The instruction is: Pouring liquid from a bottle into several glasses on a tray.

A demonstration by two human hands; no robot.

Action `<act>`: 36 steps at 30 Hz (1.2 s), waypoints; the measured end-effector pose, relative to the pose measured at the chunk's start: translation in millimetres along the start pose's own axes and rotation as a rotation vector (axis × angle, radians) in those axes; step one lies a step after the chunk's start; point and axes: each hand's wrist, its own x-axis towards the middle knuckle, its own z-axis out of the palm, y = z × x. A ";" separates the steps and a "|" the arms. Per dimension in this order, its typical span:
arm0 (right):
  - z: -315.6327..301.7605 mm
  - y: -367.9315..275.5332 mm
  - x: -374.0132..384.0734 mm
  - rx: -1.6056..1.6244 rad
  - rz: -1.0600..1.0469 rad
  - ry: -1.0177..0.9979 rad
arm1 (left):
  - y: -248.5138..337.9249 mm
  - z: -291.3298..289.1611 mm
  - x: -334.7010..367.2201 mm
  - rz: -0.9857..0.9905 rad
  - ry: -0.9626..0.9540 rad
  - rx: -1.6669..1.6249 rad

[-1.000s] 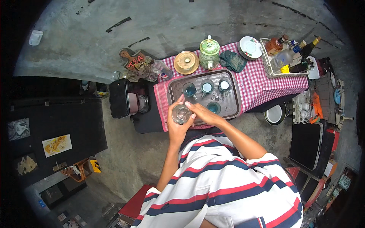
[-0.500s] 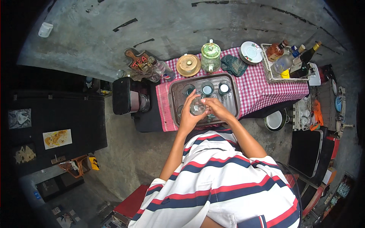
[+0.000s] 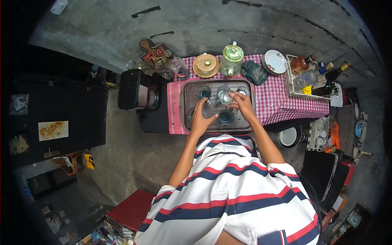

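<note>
A clear glass mug (image 3: 226, 98) is in my right hand (image 3: 244, 107), with fingers and thumb on its right side. It is over the tray (image 3: 213, 81), overlapping another glass mug at the back, and looks tilted. My left hand (image 3: 201, 120) hovers over the tray's left part, fingers apart and holding nothing. Its fingertips come close to the back-left mug (image 3: 203, 92); I cannot tell whether they touch. One more mug (image 3: 226, 117) stands between my hands near the front. Another (image 3: 190, 114) is partly hidden beside my left hand, and one (image 3: 243, 90) stands back right.
Behind the tray are a tan lidded pot (image 3: 206, 65), a green jar (image 3: 233, 59), a dark cloth (image 3: 254, 72) and stacked plates (image 3: 274, 62). A bottle basket (image 3: 290, 83) stands right on the checked cloth (image 3: 275, 98). A coffee maker (image 3: 132, 90) stands left.
My hands have parted. The right hand has carried the glass mug away and to the right, while the left hand has let go of it and opened. The head view has shifted slightly.
</note>
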 end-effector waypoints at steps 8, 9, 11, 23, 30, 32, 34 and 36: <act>1.7 -9.1 19.4 -0.167 -0.096 0.160 | -3.0 -1.5 -1.4 -0.027 -0.020 0.031; -0.5 -6.8 24.1 -0.167 -0.099 0.159 | -4.0 -0.9 -0.6 -0.029 -0.033 0.041; -4.8 -0.2 33.7 -0.261 -0.174 0.164 | -4.6 0.2 0.9 -0.023 -0.036 0.031; -0.3 -8.5 45.4 -0.667 -0.313 0.176 | -6.6 0.0 8.7 -0.005 -0.030 0.021; -0.2 -15.1 49.7 -0.781 -0.357 0.115 | -6.8 2.3 9.3 -0.024 -0.037 0.001; -0.2 -17.6 50.0 -0.797 -0.393 0.053 | -7.4 2.0 8.4 -0.026 -0.036 0.003; -0.9 -20.1 50.5 -0.825 -0.409 0.042 | -7.5 2.8 8.7 -0.027 -0.035 0.005; 0.4 -22.8 49.2 -0.853 -0.423 0.032 | -6.7 3.2 9.2 -0.027 -0.036 -0.006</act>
